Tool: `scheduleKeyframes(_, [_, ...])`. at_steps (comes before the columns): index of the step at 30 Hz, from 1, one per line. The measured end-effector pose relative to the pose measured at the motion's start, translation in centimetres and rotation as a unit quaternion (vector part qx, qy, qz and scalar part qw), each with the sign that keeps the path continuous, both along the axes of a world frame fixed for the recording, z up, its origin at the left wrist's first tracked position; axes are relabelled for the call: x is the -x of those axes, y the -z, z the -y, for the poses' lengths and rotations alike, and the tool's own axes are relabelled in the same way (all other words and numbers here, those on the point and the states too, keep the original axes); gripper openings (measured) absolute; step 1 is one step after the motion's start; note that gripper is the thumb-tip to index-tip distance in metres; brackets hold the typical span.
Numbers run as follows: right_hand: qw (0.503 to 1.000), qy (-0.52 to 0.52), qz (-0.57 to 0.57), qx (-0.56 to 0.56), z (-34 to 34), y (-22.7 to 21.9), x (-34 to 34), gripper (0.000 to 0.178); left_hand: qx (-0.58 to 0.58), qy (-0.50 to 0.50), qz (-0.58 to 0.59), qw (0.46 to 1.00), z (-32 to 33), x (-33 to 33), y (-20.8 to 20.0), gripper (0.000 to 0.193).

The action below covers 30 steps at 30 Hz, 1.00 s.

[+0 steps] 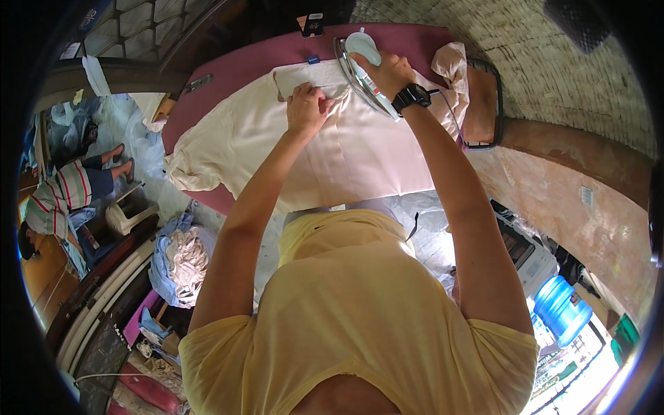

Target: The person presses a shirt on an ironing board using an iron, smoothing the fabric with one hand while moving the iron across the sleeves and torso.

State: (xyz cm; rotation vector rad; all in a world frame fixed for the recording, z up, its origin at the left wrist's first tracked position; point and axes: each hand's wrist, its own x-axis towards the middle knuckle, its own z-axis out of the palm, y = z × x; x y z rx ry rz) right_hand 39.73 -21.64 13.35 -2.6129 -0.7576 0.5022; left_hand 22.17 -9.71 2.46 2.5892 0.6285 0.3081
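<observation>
A cream shirt [325,152] lies spread over a maroon ironing board [242,63], its collar part towards the far edge. My left hand [308,108] rests on the shirt near the collar, fingers bent and closed on the cloth. Just right of it, my right hand [389,75] grips the handle of a clothes iron [363,47] with a pale body. The iron is tilted, its metal soleplate edge turned towards my left hand. Whether it touches the shirt, I cannot tell. A black watch [413,97] is on my right wrist.
A dark card-like tag [312,26] lies at the board's far edge. The metal rest frame [496,104] juts out right, by a wall. At left, another person [69,190] is near a plastic stool [131,211]. Heaped clothes [185,263] and a blue water jug [561,311] flank me.
</observation>
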Motion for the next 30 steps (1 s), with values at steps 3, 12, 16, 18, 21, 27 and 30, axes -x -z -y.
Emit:
scheduleKeyframes(3, [0.999,-0.028,-0.021,-0.035,0.1,-0.2,-0.6,0.078,0.02,-0.011,0.007,1.0,0.5,-0.1,-0.3,0.022])
scheduleKeyframes(12, [0.963,-0.241,-0.103,0.057,-0.2,-5.7,-9.6,0.059,0.078,-0.052,0.067,0.993,0.7,0.8,0.8,0.023])
scheduleKeyframes(16, [0.921,-0.368,0.116,0.045,-0.8,-4.4,-10.8,0.047,0.075,-0.073,0.082,0.991,1.2,0.2,0.3,0.022])
scheduleKeyframes(18, [0.885,-0.443,0.145,-0.01,-0.8,-3.1,-10.7,0.044,0.07,-0.084,0.075,0.991,1.4,0.1,0.3,0.02])
scheduleKeyframes(21, [0.866,-0.475,0.159,0.007,-1.4,-2.3,-9.8,0.04,0.068,-0.093,0.043,0.992,1.7,0.0,0.1,0.018])
scheduleKeyframes(27, [0.872,-0.467,0.146,0.0,-1.9,0.7,-10.9,0.041,0.048,-0.092,0.01,0.995,1.8,0.4,-0.2,0.015])
scheduleKeyframes(30, [0.871,-0.47,0.145,-0.007,-1.8,1.0,-11.7,0.042,0.021,-0.097,0.003,0.995,1.4,0.9,-0.2,0.017])
